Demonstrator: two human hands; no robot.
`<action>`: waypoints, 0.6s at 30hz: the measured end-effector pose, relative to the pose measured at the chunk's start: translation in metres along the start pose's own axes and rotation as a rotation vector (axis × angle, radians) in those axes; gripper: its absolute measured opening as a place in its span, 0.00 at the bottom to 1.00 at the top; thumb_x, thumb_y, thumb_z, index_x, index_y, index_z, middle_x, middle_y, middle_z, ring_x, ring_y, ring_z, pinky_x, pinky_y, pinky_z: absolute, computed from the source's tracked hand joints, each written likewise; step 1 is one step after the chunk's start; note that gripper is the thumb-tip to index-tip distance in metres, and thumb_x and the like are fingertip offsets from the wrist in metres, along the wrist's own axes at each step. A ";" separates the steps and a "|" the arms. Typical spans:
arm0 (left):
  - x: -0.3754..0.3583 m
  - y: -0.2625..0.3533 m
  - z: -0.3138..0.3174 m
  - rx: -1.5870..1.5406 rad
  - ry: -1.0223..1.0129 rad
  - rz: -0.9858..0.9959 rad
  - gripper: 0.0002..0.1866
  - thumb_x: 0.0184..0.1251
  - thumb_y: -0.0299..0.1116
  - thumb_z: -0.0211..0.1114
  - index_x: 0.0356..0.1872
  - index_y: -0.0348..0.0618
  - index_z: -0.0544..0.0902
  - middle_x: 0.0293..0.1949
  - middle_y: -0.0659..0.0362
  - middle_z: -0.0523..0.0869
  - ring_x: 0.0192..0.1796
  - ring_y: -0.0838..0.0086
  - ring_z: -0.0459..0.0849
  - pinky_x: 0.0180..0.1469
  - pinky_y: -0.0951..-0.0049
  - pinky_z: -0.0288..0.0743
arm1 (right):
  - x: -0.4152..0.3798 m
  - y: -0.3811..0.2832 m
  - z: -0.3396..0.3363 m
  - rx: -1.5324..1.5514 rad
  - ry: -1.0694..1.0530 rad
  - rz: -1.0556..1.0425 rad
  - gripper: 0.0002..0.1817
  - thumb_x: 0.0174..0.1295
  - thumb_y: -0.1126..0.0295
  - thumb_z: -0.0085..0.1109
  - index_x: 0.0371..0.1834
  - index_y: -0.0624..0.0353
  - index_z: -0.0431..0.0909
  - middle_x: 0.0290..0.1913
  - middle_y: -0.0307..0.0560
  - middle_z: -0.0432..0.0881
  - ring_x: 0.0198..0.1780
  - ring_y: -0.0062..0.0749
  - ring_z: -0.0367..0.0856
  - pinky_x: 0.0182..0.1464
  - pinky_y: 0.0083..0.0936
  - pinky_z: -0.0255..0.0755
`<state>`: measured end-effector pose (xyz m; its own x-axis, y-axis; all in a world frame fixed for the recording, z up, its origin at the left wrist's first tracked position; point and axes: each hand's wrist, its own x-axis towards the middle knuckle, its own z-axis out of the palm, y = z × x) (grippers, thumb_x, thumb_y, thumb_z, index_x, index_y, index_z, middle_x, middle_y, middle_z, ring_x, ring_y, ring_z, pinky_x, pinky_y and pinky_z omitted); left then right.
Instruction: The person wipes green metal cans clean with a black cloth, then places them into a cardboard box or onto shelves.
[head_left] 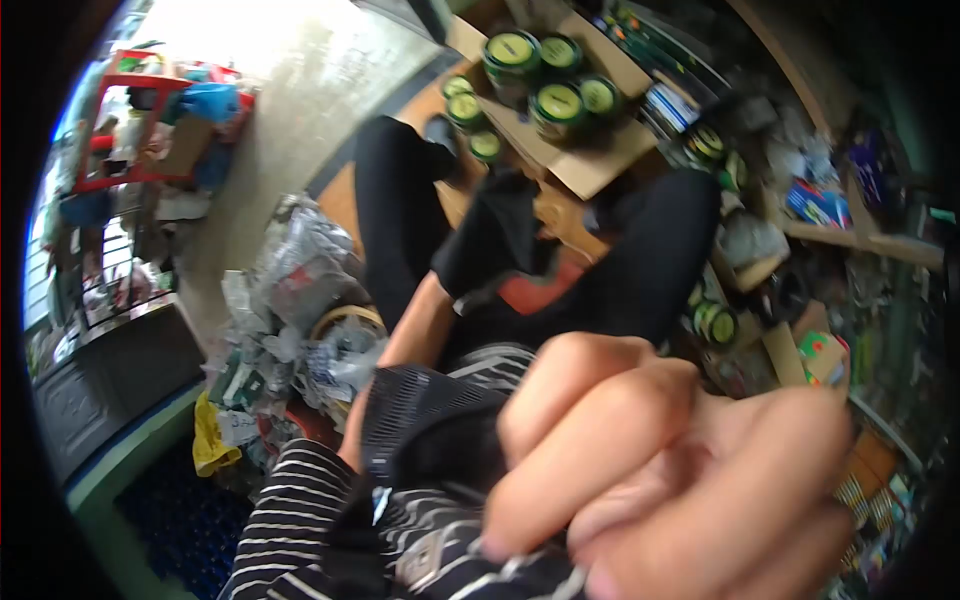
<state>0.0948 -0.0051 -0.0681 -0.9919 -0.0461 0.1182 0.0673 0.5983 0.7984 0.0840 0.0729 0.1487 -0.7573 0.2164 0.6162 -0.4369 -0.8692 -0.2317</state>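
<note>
My right hand (650,460) fills the lower right, close to the camera and blurred. Its fingers are curled in; whatever they may hold is hidden. My left forearm (415,325) reaches forward between my knees. Over my left hand lies loose black fabric (490,235), possibly a glove, and the fingers do not show. Nearer to me a black mesh-textured piece (420,420) hangs in front of the striped shirt (300,500). Beyond my left hand, jars with yellow-green lids (558,103) stand in and beside an open cardboard box (595,165).
Crumpled plastic bags (310,270) and a tape roll (347,320) are heaped to the left. A red plastic rack (140,80) stands at far left. Crowding the right side are packets (818,203), more jars (715,322) and a wooden shelf edge (860,240).
</note>
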 end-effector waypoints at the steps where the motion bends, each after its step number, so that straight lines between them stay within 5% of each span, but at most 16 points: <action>1: -0.002 0.005 0.016 -0.059 -0.041 0.024 0.09 0.56 0.31 0.72 0.34 0.40 0.82 0.33 0.49 0.80 0.44 0.54 0.80 0.48 0.57 0.72 | 0.001 -0.013 -0.004 -0.021 0.000 0.096 0.17 0.70 0.65 0.69 0.33 0.60 0.69 0.37 0.50 0.70 0.26 0.30 0.69 0.28 0.24 0.73; 4: 0.007 -0.011 -0.002 -0.077 -0.102 0.116 0.08 0.56 0.31 0.72 0.33 0.41 0.82 0.32 0.51 0.80 0.43 0.55 0.81 0.46 0.58 0.73 | 0.010 -0.031 -0.001 0.072 0.003 0.338 0.17 0.69 0.66 0.69 0.33 0.60 0.69 0.37 0.50 0.70 0.25 0.30 0.68 0.28 0.24 0.73; 6: -0.028 -0.042 -0.006 -0.362 0.035 0.007 0.15 0.61 0.28 0.74 0.49 0.42 0.85 0.44 0.54 0.88 0.46 0.61 0.86 0.50 0.68 0.80 | 0.016 -0.043 0.002 0.134 0.004 0.544 0.16 0.68 0.68 0.70 0.32 0.60 0.69 0.37 0.50 0.70 0.25 0.31 0.68 0.28 0.23 0.73; 7: -0.022 -0.034 -0.010 -0.125 0.175 0.148 0.10 0.58 0.31 0.73 0.40 0.44 0.84 0.36 0.55 0.84 0.40 0.60 0.85 0.44 0.65 0.77 | 0.021 -0.049 0.002 0.152 -0.007 0.660 0.16 0.68 0.69 0.70 0.32 0.61 0.69 0.37 0.50 0.70 0.24 0.31 0.68 0.27 0.23 0.73; 11: -0.004 -0.006 -0.027 0.393 0.180 0.256 0.09 0.54 0.38 0.70 0.25 0.48 0.79 0.26 0.56 0.79 0.32 0.59 0.82 0.35 0.60 0.72 | -0.016 -0.041 0.008 0.364 0.107 0.523 0.12 0.71 0.73 0.66 0.33 0.62 0.72 0.35 0.50 0.73 0.27 0.30 0.71 0.30 0.21 0.76; 14: 0.000 -0.016 -0.017 0.565 0.013 0.168 0.12 0.53 0.40 0.68 0.21 0.48 0.76 0.24 0.55 0.77 0.29 0.58 0.81 0.31 0.60 0.68 | -0.001 -0.044 -0.005 0.378 -0.007 0.665 0.11 0.73 0.73 0.64 0.33 0.63 0.73 0.35 0.49 0.74 0.29 0.30 0.72 0.33 0.22 0.79; 18: 0.003 -0.005 -0.030 0.423 0.191 0.225 0.12 0.49 0.39 0.70 0.23 0.46 0.77 0.24 0.55 0.77 0.29 0.57 0.82 0.33 0.59 0.72 | -0.015 -0.025 -0.022 0.468 -0.151 0.524 0.11 0.72 0.72 0.66 0.33 0.64 0.75 0.34 0.49 0.75 0.31 0.30 0.74 0.34 0.23 0.79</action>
<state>0.0948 -0.0319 -0.0538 -0.9179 -0.0006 0.3967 0.1883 0.8795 0.4371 0.0959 0.1015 0.1284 -0.7201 -0.3162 0.6176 0.2456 -0.9487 -0.1992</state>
